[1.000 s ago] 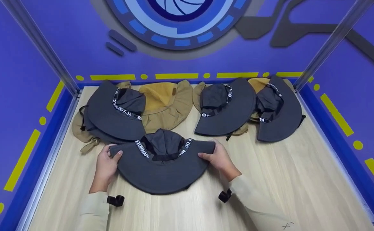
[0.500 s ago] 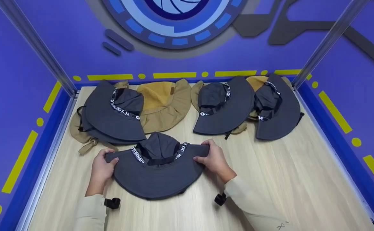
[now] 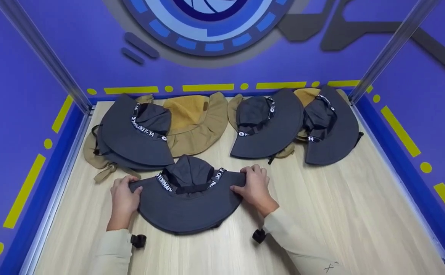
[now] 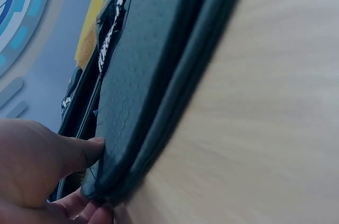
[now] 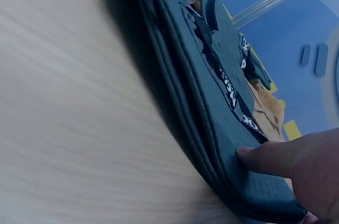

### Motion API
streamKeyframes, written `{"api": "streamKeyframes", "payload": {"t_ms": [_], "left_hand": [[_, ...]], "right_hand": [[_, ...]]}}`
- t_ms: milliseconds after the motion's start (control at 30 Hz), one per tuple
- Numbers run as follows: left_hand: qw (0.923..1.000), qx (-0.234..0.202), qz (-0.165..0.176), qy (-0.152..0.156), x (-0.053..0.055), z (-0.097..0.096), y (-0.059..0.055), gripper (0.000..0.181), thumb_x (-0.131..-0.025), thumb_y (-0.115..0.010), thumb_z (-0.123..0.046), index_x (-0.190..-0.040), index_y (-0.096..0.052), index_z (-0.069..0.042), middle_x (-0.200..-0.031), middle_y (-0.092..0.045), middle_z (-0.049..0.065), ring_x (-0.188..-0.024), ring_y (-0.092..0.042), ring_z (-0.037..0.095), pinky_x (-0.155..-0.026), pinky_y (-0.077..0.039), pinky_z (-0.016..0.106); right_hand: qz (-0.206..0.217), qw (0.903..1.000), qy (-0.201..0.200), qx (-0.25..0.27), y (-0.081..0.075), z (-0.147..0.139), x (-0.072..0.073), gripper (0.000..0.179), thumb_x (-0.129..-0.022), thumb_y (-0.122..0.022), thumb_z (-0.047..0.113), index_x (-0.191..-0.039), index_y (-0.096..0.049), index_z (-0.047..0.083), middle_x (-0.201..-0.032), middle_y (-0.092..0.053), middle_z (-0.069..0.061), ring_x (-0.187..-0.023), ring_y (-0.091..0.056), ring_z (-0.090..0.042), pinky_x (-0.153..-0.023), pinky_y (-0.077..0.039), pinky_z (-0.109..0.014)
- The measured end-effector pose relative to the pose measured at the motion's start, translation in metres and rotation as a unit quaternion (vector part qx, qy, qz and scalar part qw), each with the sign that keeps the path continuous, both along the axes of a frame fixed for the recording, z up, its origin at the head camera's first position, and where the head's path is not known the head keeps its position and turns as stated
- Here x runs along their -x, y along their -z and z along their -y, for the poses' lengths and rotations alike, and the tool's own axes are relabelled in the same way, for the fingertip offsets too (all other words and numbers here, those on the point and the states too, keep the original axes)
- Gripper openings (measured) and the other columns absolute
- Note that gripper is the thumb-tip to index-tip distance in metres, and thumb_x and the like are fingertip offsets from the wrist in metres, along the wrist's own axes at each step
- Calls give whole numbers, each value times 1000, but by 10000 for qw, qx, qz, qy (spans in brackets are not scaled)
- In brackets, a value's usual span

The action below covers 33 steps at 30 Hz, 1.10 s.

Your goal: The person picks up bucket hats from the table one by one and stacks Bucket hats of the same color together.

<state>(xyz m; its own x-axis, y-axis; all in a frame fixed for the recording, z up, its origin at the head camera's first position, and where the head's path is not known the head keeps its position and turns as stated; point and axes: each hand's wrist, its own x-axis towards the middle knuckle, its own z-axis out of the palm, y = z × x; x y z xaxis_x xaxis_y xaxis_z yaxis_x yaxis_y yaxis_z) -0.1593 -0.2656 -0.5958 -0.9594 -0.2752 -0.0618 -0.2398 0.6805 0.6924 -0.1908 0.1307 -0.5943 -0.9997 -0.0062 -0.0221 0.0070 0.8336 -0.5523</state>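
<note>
A dark grey bucket hat (image 3: pixel 186 212), its wide brim folded double and its band lettered in white, lies in the middle of the table. My left hand (image 3: pixel 125 196) pinches the brim's left end, thumb on top and fingers beneath. At the opposite end my right hand (image 3: pixel 256 189) grips the brim the same way. In the left wrist view the thumb (image 4: pixel 79 155) presses on the folded brim (image 4: pixel 137 75). The right wrist view shows the two brim layers (image 5: pixel 196 113) one over the other, with the right thumb (image 5: pixel 270 158) on the upper one.
Behind stand more hats: a grey one (image 3: pixel 131 141) at the left over others, a tan one (image 3: pixel 203 130) beside it, and grey ones (image 3: pixel 276 137) (image 3: pixel 337 141) at the right overlapping tan ones. Blue walls enclose the wooden table (image 3: pixel 344 221) on three sides.
Both hands keep hold of the brim's ends. The hat has shifted slightly left and the hands have come a little closer together. The hats behind stay put; the camera view shifts slightly.
</note>
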Motion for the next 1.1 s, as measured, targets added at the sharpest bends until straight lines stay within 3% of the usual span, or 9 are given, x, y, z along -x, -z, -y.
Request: {"api": "streamKeyframes", "payload": {"t_ms": [133,267,367,433,533,633,733,900,1100], "left_hand": [[9989,443,-103,-68,0,-6,-1,28,-95,-66,-6,-123,-62,-2,-134,-47,28,-120,-40,50,-102,-35,60],[9933,961,-644,56,1,-23,-5,39,-92,-69,-3,-130,-60,-4,-135,-51,26,-123,-42,49,-101,-36,64],[9819,1276,-1305,500,0,-48,-12,46,-89,-73,-4,-133,-60,-4,-136,-54,25,-131,-41,49,-107,-35,65],[9704,1433,-1672,990,-1,-68,-16,46,-88,-76,-8,-131,-62,-5,-138,-55,24,-136,-41,49,-111,-35,65],[9531,1572,-1882,1777,-5,-97,-20,46,-90,-78,-20,-133,-63,-9,-147,-54,20,-142,-39,49,-117,-32,64],[9424,1663,-1576,2437,-8,-124,-18,54,-93,-74,-37,-141,-59,-16,-158,-45,17,-149,-31,50,-120,-27,66],[9398,1820,-879,2756,-8,-148,-12,71,-94,-64,-59,-154,-47,-25,-168,-29,14,-153,-17,54,-123,-18,66],[9357,2178,-41,2773,-4,-169,-1,86,-89,-49,-81,-161,-32,-36,-173,-12,12,-154,0,58,-123,-7,71],[9261,2503,394,2795,-7,-170,7,88,-89,-41,-85,-162,-28,-38,-174,-8,11,-155,3,56,-120,-4,74]], "right_hand": [[-16,10000,-72,-18,2,-1,0,66,-74,-91,41,-126,-67,8,-123,-57,-14,-113,-46,-34,-95,-37,-54],[-105,9998,-108,162,4,-4,1,64,-76,-90,40,-128,-66,11,-125,-57,-13,-115,-46,-34,-97,-36,-54],[-223,9985,-96,496,5,-7,2,58,-78,-88,39,-126,-67,14,-125,-57,-11,-115,-45,-34,-99,-35,-54],[-316,9966,-72,761,4,-9,4,53,-79,-87,38,-123,-69,15,-125,-57,-10,-115,-45,-33,-101,-34,-54],[-423,9929,-44,1110,1,-12,7,47,-81,-85,36,-120,-70,15,-124,-58,-10,-117,-45,-33,-104,-34,-54],[-403,9903,-23,1331,-5,-18,11,44,-84,-83,35,-120,-70,13,-123,-57,-11,-121,-45,-34,-105,-35,-54],[-342,9891,19,1433,-11,-24,18,43,-86,-81,33,-121,-70,11,-124,-56,-11,-124,-44,-34,-106,-36,-54],[-331,9883,50,1489,-20,-32,28,37,-89,-79,31,-118,-71,10,-125,-55,-10,-124,-44,-32,-106,-39,-51],[-316,9871,50,1569,-22,-36,35,36,-89,-78,30,-116,-71,7,-123,-56,-10,-126,-45,-32,-109,-38,-48]]}}
